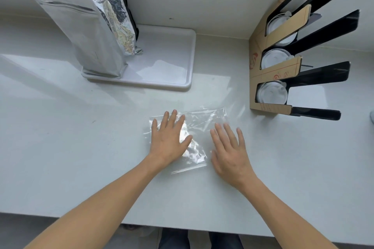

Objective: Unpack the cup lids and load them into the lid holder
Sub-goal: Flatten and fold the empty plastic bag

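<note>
A flat, empty clear plastic bag [204, 121] lies on the white counter in front of me. My left hand [170, 137] rests flat on the bag's left part, fingers spread. My right hand [230, 149] lies flat and open beside the bag's right edge, its fingertips touching the plastic. At the right stands a cardboard and black lid holder [263, 70] with three slots. White cup lids sit in each slot: the far one [280, 28], the middle one [274, 60] and the near one [272, 93].
A white tray [168, 62] sits at the back centre with a silver foil pouch [97, 34] standing on its left end and a black object behind it. The counter's front edge [182, 226] runs below my forearms. A wall rises behind.
</note>
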